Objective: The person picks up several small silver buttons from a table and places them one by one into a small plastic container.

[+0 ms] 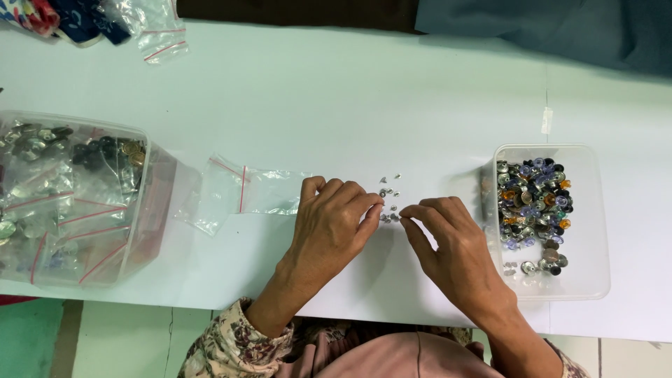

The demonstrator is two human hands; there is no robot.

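Big white counter point(364, 105) has loads of open room up top. Large clear bin of bagged bits point(70, 199) hugs the left edge, small tub of beads point(588, 231) sits right. My left hand point(332, 224) and right hand point(451, 245) both pinch at tiny silver pieces point(389, 203) scattered in the middle.

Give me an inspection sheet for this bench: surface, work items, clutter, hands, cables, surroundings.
Surface: white table, flat and bare in the middle.
Work items: small silver studs scattered loose between the fingertips; clear tub of mixed coloured and metal buttons on the right.
Clutter: empty zip bag left of the hands; large clear bin of bagged metal parts at far left; more bags top left.
Hands: left hand and right hand both pinching at the studs; what each holds cannot be told.
Cables: nothing seen.
Surroundings: dark cloth along the far edge; tiled floor below.
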